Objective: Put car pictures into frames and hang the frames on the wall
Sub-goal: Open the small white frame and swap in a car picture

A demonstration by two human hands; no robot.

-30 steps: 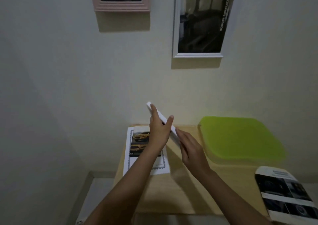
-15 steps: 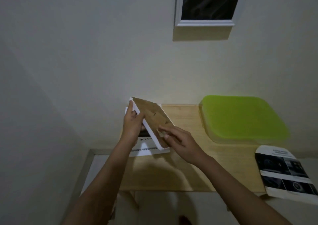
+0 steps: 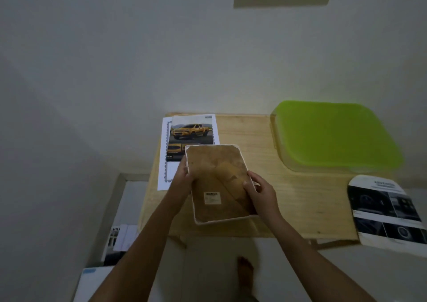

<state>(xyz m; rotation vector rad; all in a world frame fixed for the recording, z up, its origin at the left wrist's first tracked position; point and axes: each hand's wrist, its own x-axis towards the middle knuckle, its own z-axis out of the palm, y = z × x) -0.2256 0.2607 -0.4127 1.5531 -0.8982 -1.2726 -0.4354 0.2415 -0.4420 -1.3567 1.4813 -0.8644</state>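
Both hands are clamped on a white-rimmed picture frame (image 3: 215, 170), which is turned back-side up so its brown backing board shows. The left hand (image 3: 183, 176) grips the left rim. The right hand (image 3: 261, 193) grips the right rim with its thumb lying on the board. Whether the frame rests on the wooden counter (image 3: 300, 197) or is held just above it cannot be told.

The frame sits near the counter's front edge, inside its outline. Its far left corner overlaps the lower right corner of the car picture (image 3: 191, 133), a print of a yellow pickup truck. That print lies on a white sheet with a patterned border (image 3: 165, 174), along the counter's left edge and up against the wall (image 3: 115, 47).

Bare wood lies open to the right of the frame, as far as a container with a lime-green lid (image 3: 332, 133) at the back right. A dark car brochure (image 3: 388, 211) hangs over the counter's front right corner.

A small white sticker (image 3: 212, 197) with a barcode-like strip is stuck on the backing board, and its print is too small to read. The brochure's heading is blurred. Down to the left, below the counter, lie loose printed papers (image 3: 120, 234), one showing the letters "HIL".
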